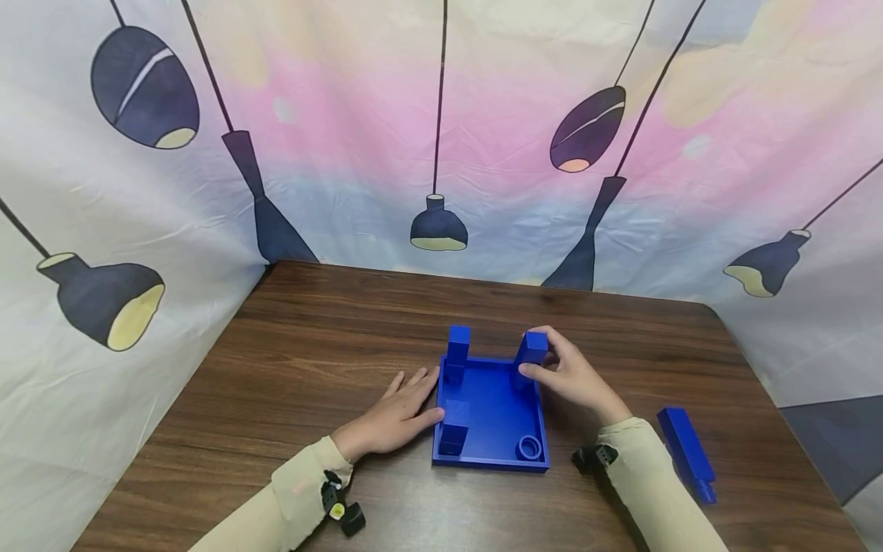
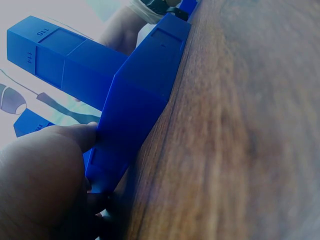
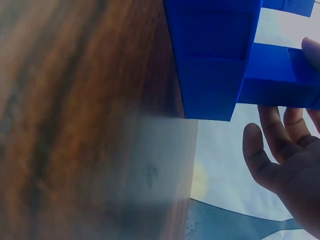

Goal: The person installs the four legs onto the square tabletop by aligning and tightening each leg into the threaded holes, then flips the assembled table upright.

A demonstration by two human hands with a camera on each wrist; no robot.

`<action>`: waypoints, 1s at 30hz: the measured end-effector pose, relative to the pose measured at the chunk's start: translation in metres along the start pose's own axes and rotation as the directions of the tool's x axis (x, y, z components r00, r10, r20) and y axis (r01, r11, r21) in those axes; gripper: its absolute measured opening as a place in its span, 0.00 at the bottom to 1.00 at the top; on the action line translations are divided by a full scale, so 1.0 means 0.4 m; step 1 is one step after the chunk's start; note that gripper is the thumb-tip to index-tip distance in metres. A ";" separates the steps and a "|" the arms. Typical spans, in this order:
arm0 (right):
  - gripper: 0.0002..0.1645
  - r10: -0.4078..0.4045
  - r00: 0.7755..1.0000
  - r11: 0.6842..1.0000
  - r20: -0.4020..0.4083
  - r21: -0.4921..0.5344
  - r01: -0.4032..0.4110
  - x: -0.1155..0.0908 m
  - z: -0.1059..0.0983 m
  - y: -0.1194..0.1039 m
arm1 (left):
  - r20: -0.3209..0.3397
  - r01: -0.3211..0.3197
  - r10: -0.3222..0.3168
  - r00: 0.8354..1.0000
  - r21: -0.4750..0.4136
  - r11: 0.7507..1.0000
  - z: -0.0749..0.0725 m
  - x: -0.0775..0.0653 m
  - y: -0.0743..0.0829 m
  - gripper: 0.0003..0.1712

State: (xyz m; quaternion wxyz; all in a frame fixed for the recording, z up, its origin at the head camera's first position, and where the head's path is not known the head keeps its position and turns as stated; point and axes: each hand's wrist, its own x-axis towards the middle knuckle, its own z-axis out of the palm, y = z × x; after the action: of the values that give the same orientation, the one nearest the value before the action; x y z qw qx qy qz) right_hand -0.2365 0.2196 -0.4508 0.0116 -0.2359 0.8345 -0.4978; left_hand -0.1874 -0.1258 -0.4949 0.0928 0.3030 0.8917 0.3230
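A square blue tray [image 1: 493,414] with low walls lies on the table. Blue square posts stand upright at three of its corners: back left [image 1: 457,353], front left [image 1: 454,428] and back right [image 1: 532,349]. At the front right corner sits a round blue socket [image 1: 529,448]. My right hand [image 1: 576,377] grips the back right post between thumb and fingers; in the right wrist view its fingers [image 3: 272,132] lie against that post. My left hand [image 1: 393,418] rests beside the tray with fingers extended, and its thumb [image 2: 82,135] touches the left wall.
A loose blue post [image 1: 688,452] with a narrower round end lies on the wooden table [image 1: 331,322], right of my right forearm. Behind the table hangs a cloth [image 1: 510,230] printed with lamps. Wrist cameras [image 1: 341,502] are strapped to both sleeves.
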 end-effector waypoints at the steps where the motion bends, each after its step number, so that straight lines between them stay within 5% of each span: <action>1: 0.28 -0.004 1.000 1.000 -0.005 -0.013 0.004 0.000 0.000 0.000 | 0.000 0.000 0.000 1.000 0.000 1.000 0.000 0.000 0.000 0.44; 17: 0.22 -0.128 0.991 0.948 -0.027 -0.298 0.114 -0.006 -0.006 -0.004 | 0.031 0.004 -0.005 1.000 0.030 1.000 -0.003 0.000 0.005 0.45; 30: 0.17 -0.136 0.991 0.938 0.001 -0.322 0.130 -0.009 -0.001 -0.015 | 0.052 0.006 -0.011 0.999 0.081 0.997 -0.002 0.002 0.010 0.45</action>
State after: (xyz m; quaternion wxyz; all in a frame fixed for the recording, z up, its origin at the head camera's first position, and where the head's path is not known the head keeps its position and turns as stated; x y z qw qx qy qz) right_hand -0.2311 0.2191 -0.4465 -0.0693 -0.2852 0.8867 -0.3573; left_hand -0.1863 -0.1233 -0.4916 0.1053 0.3111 0.9026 0.2784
